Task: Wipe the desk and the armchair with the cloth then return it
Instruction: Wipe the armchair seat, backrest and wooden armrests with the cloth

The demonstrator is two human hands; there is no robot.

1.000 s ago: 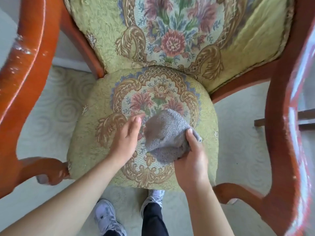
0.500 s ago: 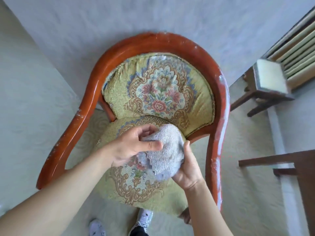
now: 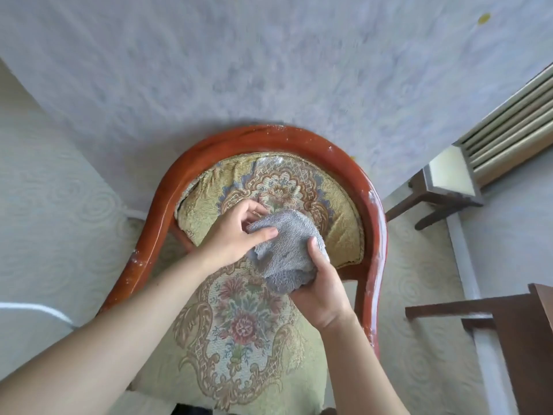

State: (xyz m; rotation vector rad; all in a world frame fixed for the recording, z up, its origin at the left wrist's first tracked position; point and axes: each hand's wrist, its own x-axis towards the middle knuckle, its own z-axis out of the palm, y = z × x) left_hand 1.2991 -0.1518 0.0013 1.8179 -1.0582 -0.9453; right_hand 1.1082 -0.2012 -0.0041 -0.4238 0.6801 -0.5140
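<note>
**Armchair and cloth, both hands engaged**

1. Seat cushion [image 3: 239, 339]: nearest item, green-gold woven fabric with a floral medallion at its centre. Both forearms cross above it.

2. Right hand [image 3: 321, 292]: above the right part of the seat, fingers [image 3: 313, 250] curled shut around the lower bunch of the cloth, thumb pressed on top of it.

3. Cloth [image 3: 285, 247]: grey terry, crumpled into a loose wad, held up between both hands over the back of the seat and in front of the lower backrest. Whether it touches the upholstery cannot be told.

4. Left hand [image 3: 233, 235]: gripping the cloth's upper left edge, thumb [image 3: 263, 233] laid across the top of the fabric, the other fingers closed behind it, partly hidden.

5. Backrest [image 3: 269, 187]: padded, same floral weave, set within the armchair's [image 3: 371, 223] curved red-brown wooden frame. The frame's varnish shows white scuffs along the top and the right arm.

6. Bench [image 3: 520, 330]: dark brown wood, right edge of view, well apart from the armchair.

7. Floor [image 3: 59, 211]: pale covering with a swirl pattern.

8. Small stool [image 3: 446, 187]: dark legs, pale top, right and behind the armchair, just beside a ribbed radiator [image 3: 511, 130].

9. Wall [image 3: 239, 61]: pale, mottled, behind the armchair.
</note>
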